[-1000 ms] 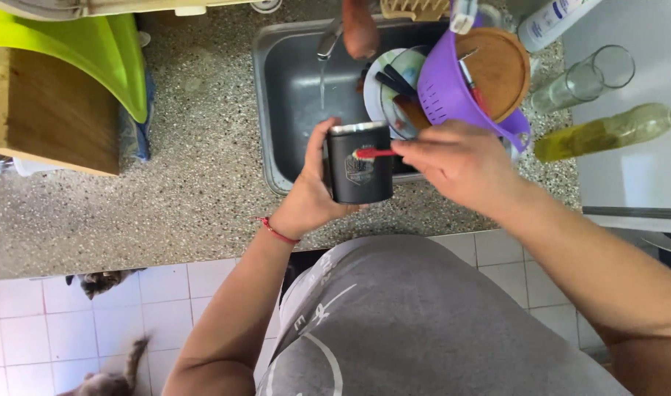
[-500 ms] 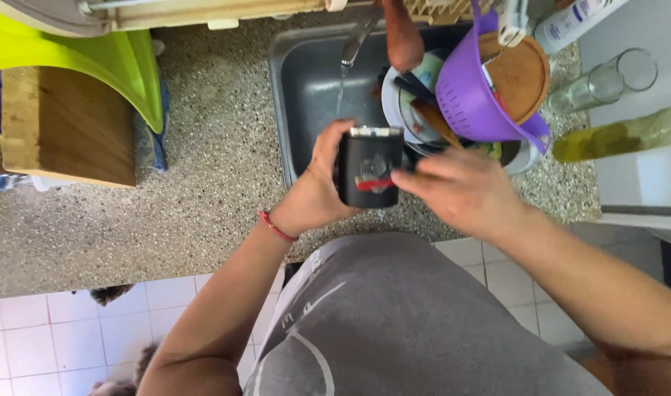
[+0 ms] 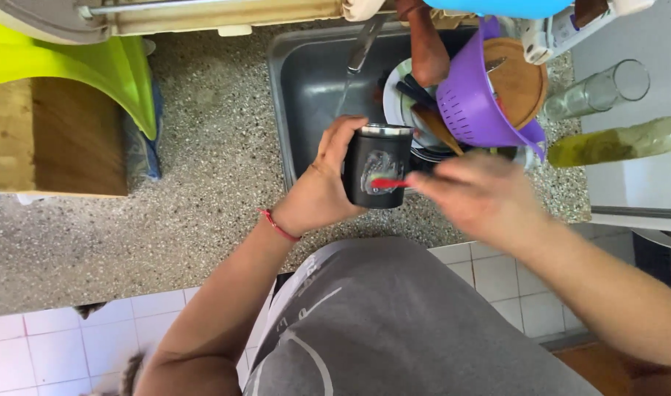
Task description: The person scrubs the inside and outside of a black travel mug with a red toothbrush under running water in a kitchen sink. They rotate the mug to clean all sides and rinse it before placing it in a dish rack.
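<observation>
I hold a black mug (image 3: 378,167) over the front edge of the grey sink (image 3: 306,88). It is a straight-sided cylinder, matte and dark, with a thin silver metal rim at its top and a patch of whitish suds smeared on its side. My left hand (image 3: 322,187) wraps around the mug from the left, thumb and fingers closed firmly on its wall. My right hand (image 3: 476,194), blurred, sits just right of the mug, its grip pinched shut on a slim red-handled brush (image 3: 389,183) whose tip lies against the sudsy patch.

Behind the mug, inside the sink, a purple plastic colander (image 3: 473,106) full of small holes leans over stacked plates (image 3: 398,99) and a round wooden board (image 3: 519,77). A thin stream runs from the tap (image 3: 365,44) above the sink. To the right of the sink lie a clear glass jar (image 3: 596,92) and a bottle of yellowish oil (image 3: 618,141). The speckled stone counter (image 3: 203,191) spreads left of the sink, bearing a wooden block (image 3: 57,139) and a lime-green plastic piece (image 3: 93,62).
</observation>
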